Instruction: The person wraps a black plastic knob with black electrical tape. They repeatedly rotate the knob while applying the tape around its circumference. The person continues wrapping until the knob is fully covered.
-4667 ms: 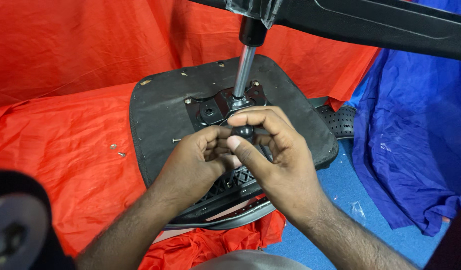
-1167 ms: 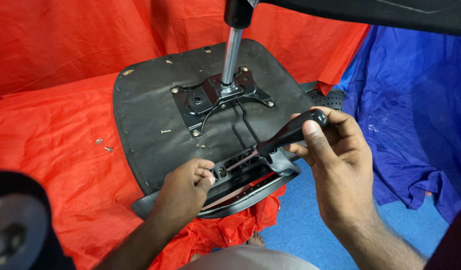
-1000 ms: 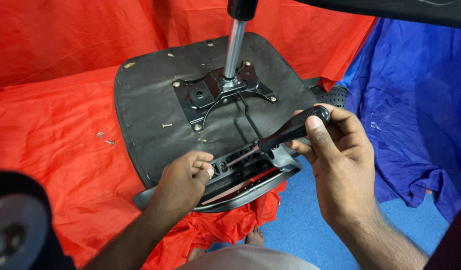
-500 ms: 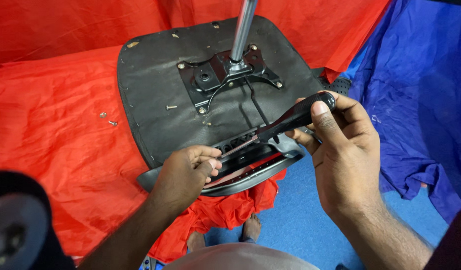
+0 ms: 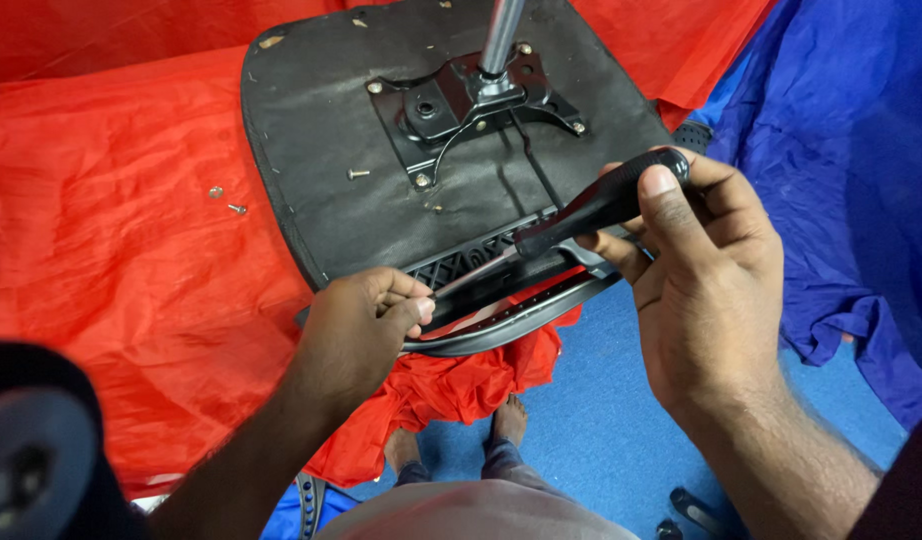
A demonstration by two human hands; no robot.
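Far left of the pinch, on the red cloth (image 5: 111,230): two loose screws (image 5: 226,200), untouched. Just right of them, left hand (image 5: 366,320), curled shut, thumb and forefinger pinching at the tip of the screwdriver (image 5: 601,205) against the black bracket (image 5: 501,300) on the near edge of the upturned seat pan (image 5: 321,120). Same pinch as half a second ago, barely shifted. Above the pinch, another screw (image 5: 358,174) lying on the pan, then the metal plate (image 5: 471,100) with its steel column (image 5: 501,35), the spot worked at with both hands seconds ago, now left alone. Right of the pinch, up the slanting shaft, right hand (image 5: 711,280), wrapped around the black handle, thumb pressed near its end. Reads as a tool seated and steadied at the bracket, fastener itself hidden under the fingers. Beyond that grip, blue cloth (image 5: 841,150).
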